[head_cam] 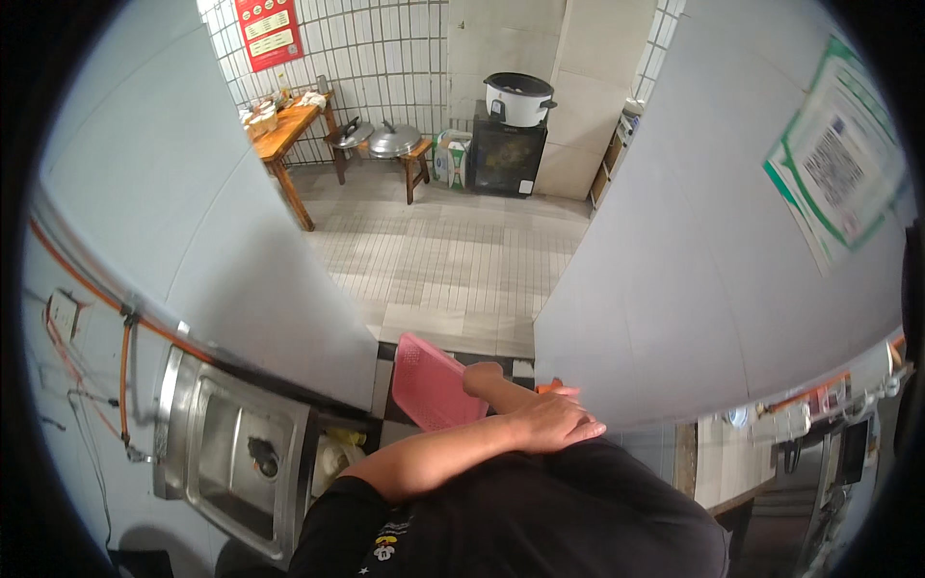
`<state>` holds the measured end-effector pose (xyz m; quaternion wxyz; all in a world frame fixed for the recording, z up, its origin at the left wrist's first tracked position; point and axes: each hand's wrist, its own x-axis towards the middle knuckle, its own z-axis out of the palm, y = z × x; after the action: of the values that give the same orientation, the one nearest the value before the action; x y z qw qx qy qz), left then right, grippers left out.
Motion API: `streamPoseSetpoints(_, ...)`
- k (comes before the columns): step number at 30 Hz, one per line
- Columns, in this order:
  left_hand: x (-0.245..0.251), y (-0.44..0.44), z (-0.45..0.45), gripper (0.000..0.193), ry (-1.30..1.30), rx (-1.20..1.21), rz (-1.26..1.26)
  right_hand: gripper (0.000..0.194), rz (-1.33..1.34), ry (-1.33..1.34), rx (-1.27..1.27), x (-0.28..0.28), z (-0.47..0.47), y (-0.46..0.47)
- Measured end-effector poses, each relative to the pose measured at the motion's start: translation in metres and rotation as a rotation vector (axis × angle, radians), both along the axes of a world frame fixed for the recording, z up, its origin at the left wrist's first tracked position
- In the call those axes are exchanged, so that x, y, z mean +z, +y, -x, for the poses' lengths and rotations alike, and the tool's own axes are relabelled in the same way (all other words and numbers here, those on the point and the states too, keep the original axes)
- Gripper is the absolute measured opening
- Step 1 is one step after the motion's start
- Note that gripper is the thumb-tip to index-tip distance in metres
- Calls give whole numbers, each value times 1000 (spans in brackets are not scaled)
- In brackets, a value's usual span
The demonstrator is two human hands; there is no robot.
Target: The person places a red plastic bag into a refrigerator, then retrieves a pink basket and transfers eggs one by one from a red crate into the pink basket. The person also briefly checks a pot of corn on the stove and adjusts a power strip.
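Note:
My left arm crosses in front of my black shirt (520,498). My left hand (556,423) lies over my right forearm, with its fingers pointing right. A small orange object (551,386) shows just beyond that hand; I cannot tell whether the hand touches it. From under the left arm my right hand (483,377) reaches left, closed at the right rim of a pink plastic basket (433,386). The basket has perforated sides and is tilted. Its lower end is partly behind my left forearm.
A stainless steel sink (238,462) stands at left. Grey partition walls (636,274) flank the doorway to a tiled floor (448,267). Beyond are a wooden table (289,126), a bench with metal lids (394,139), and a white cooker (517,105) on a black cabinet (506,159). A counter (733,462) is at right.

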<state>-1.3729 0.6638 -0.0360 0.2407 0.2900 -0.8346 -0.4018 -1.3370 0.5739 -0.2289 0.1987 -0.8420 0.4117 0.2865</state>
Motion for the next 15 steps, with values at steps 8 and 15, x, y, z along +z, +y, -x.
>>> streamPoseSetpoints(8,22,-183,-78,46,191,64,-67,29,8,-46,-101,16,-75,-219)
streamPoseSetpoints(15,29,-300,-221,43,98,164,40,32,-68,-233,-331,-8,-149,-380)
